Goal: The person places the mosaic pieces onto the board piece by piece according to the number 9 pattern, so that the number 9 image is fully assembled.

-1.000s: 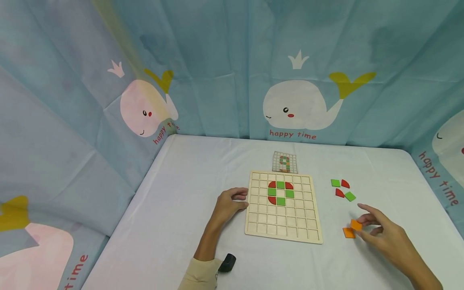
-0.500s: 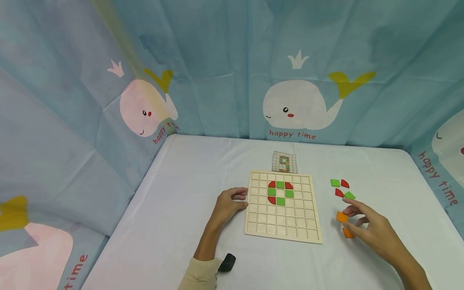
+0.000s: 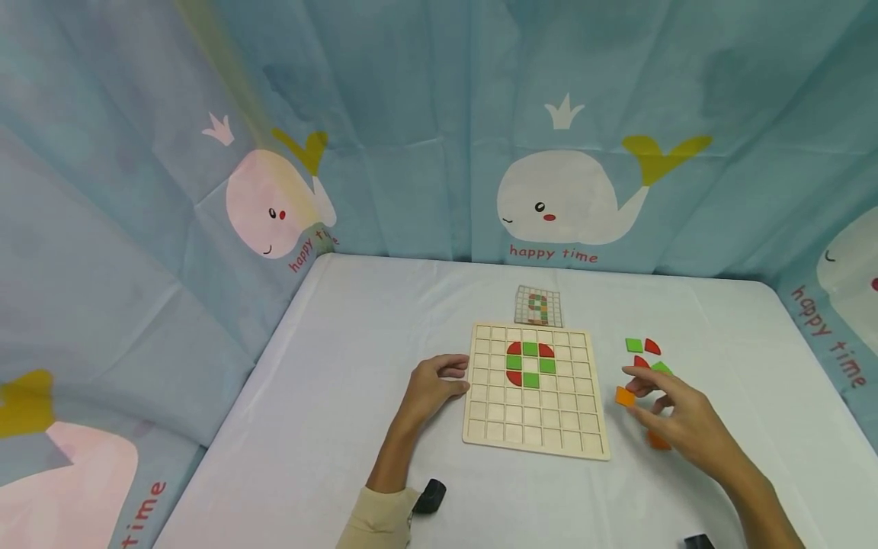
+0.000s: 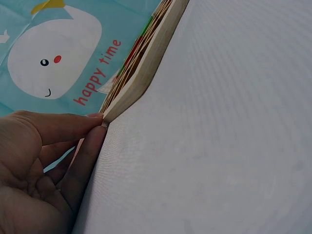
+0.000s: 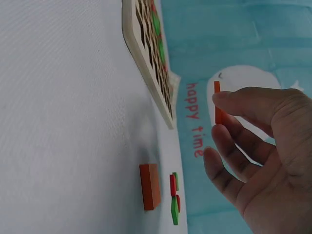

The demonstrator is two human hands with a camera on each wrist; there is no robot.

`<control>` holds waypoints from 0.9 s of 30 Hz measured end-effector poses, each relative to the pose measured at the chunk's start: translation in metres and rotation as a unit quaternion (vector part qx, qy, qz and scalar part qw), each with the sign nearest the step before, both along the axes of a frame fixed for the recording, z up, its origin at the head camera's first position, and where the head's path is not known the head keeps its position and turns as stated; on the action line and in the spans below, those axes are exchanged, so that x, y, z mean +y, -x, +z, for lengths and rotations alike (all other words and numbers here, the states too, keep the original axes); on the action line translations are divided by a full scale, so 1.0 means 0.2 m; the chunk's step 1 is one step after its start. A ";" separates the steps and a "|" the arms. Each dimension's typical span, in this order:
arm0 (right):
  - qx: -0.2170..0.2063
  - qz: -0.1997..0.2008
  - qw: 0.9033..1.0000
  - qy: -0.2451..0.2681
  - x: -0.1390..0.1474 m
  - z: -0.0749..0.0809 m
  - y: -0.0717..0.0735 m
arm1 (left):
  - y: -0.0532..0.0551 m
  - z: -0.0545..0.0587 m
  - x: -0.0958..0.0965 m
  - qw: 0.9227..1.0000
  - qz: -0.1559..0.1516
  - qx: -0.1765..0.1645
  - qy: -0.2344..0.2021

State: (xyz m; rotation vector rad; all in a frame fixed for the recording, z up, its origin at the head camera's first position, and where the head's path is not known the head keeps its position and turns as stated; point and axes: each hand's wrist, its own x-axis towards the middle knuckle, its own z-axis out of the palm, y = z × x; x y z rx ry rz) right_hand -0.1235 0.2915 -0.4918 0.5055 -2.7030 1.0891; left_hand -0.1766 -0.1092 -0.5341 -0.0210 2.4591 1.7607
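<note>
My left hand (image 3: 434,385) holds the left edge of a wooden grid board (image 3: 535,419), its thumb and fingertips right at the rim; the left wrist view shows the board's edge (image 4: 151,63) meeting them. On the board, red quarter-circle and green square tiles (image 3: 530,380) form a ring. My right hand (image 3: 675,415) pinches an orange square tile (image 3: 625,396) between thumb and fingers, raised over the table to the right of the board. Seen edge-on in the right wrist view, the held orange tile (image 5: 217,103) stands upright. A second orange tile (image 3: 658,440) lies beneath this hand, partly hidden.
A small pattern card (image 3: 538,306) lies against the board's far edge. Right of the board are a green square tile (image 3: 634,345), a red quarter-circle tile (image 3: 652,347) and others partly behind my hand. A black object (image 3: 430,496) sits by my left wrist. Whale-print curtains (image 3: 411,191) surround the table.
My right hand has lifted the orange tile from beside the other orange one and moved left with it, towards the board. My left hand has stayed at the board's edge.
</note>
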 end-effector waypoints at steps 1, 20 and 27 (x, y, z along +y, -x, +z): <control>-0.001 0.003 1.000 0.002 -0.01 0.00 0.01 | 0.00 0.00 0.00 1.000 0.001 0.000 0.000; 0.003 0.043 0.999 0.027 -0.14 -0.04 0.10 | 0.00 0.00 0.00 1.000 0.001 -0.002 -0.004; -0.007 0.050 0.998 0.021 -0.19 -0.05 0.14 | 0.00 0.01 0.00 1.000 0.002 -0.003 -0.005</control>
